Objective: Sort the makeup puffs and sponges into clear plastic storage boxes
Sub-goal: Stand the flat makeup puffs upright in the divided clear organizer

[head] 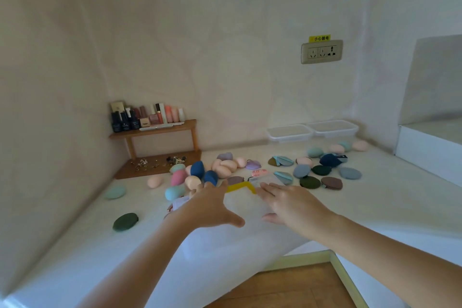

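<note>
1. A white counter [375, 207] fills a corner between pale walls. A wooden shelf [155, 132] stands at its back left, with cosmetics bottles [147, 116] on the upper tier and small metallic trinkets [160, 161] on the lower board.
2. Well to the right of the shelf and higher up the back wall is a wall socket [322, 51] with a yellow label above it.
3. Far right of the shelf, against the back wall, two clear plastic storage boxes [290, 132] stand side by side.
4. Egg-shaped sponges [225, 167] in peach, pink, dark blue and mint lie loose on the counter just right of the shelf's lower board. A few more lie far right of the shelf, near the boxes.
5. Flat puffs [322, 170] in grey-blue, dark green, brown and navy are scattered further right of the shelf, in front of the boxes. One dark green puff [125, 221] lies alone, well in front of the shelf.
6. The left grip [212, 205] reaches forward, in front and to the right of the shelf, with straight fingers and the thumb spread wide, holding nothing.
7. The right grip [287, 204] lies just right of it, palm down and fingers straight, also holding nothing.
8. Between the two is a blurred translucent piece with a yellow edge [241, 186]. I cannot tell whether either grip touches it.
</note>
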Tool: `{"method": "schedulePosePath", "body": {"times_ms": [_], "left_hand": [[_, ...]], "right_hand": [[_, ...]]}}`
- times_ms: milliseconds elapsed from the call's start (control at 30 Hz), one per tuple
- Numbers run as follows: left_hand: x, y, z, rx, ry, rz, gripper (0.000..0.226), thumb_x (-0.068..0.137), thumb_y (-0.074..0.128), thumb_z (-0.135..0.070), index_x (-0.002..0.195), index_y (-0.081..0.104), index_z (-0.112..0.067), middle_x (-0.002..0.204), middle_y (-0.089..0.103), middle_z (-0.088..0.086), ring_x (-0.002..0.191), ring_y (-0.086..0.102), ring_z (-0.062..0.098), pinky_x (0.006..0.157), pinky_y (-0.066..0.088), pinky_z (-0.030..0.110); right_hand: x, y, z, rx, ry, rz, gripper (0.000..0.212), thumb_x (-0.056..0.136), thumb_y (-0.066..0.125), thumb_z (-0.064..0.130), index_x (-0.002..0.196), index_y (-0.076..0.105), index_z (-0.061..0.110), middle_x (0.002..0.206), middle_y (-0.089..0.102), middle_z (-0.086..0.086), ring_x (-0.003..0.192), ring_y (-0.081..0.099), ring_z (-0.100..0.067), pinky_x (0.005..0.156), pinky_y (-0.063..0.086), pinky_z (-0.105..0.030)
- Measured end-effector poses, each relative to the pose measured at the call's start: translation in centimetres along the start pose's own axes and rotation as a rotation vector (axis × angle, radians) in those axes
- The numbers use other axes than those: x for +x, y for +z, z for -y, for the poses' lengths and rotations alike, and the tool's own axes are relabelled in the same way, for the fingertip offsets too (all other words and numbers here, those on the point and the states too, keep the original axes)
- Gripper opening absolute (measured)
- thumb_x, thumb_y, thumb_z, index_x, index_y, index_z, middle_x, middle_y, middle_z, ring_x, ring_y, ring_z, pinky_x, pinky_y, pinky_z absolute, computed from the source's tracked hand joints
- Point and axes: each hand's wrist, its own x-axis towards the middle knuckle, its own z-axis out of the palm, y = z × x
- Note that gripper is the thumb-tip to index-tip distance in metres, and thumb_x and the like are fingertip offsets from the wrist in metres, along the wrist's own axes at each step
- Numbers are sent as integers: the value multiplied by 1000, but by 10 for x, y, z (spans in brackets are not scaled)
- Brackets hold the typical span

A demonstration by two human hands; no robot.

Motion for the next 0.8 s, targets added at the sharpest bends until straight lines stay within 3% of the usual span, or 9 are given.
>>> {"method": "schedulePosePath", "body": {"times_ms": [67, 133, 200, 300, 567, 700, 800], "left_hand": [[1, 2, 1, 22, 2, -8, 100, 71, 67, -62, 148, 13, -27, 137, 35, 8, 125, 34, 27, 102, 37, 35], [1, 4, 1, 43, 12, -13, 102, 73, 65, -63, 150, 10, -26, 139, 35, 8, 127, 33, 26, 105, 35, 36], [1, 4, 1, 44, 21, -20, 101, 73, 64, -65, 149, 11, -25, 138, 36, 7, 127, 33, 25, 105, 32, 36], [-2, 4, 0, 41, 39, -33, 99, 74, 63, -65, 149, 14, -23, 139, 37, 6, 129, 32, 25, 108, 28, 36], [-8, 4, 0, 8, 76, -80, 96, 75, 64, -64, 149, 17, -25, 140, 39, 5, 130, 33, 24, 113, 24, 40], [-12, 1, 1, -1, 106, -73, 99, 72, 67, -63, 149, 18, -23, 146, 35, 3, 134, 30, 24, 112, 20, 38], [-16, -2, 7, 170, 94, -99, 93, 68, 69, -65, 139, 36, -16, 138, 42, 4, 125, 39, 23, 107, 32, 37]], "right_hand": [[5, 9, 8, -94, 72, -9, 70, 33, 94, 36, 89, 74, 0, 83, 74, -17, 60, 71, -21, 36, 51, -24], [8, 10, 19, -225, 104, -46, 56, 35, 91, 14, 84, 74, -5, 78, 73, -22, 53, 68, -24, 37, 50, -25], [6, 12, 29, -315, 137, -80, 45, 42, 87, 5, 83, 73, -7, 76, 71, -25, 55, 69, -29, 45, 55, -29], [7, 13, 44, -349, 222, -67, 45, 43, 88, 8, 82, 73, -9, 76, 71, -28, 61, 71, -33, 53, 59, -35], [11, 3, 49, -288, 275, 57, 47, 38, 87, 13, 77, 73, -10, 68, 69, -28, 53, 69, -33, 46, 55, -33], [11, -10, 47, -289, 218, -20, 34, 36, 52, -2, 63, 70, -9, 52, 63, -23, 37, 59, -27, 35, 45, -23], [14, -12, 42, -249, 158, -26, 34, 23, 64, -2, 57, 68, -8, 45, 59, -18, 32, 54, -24, 31, 36, -20]]}}
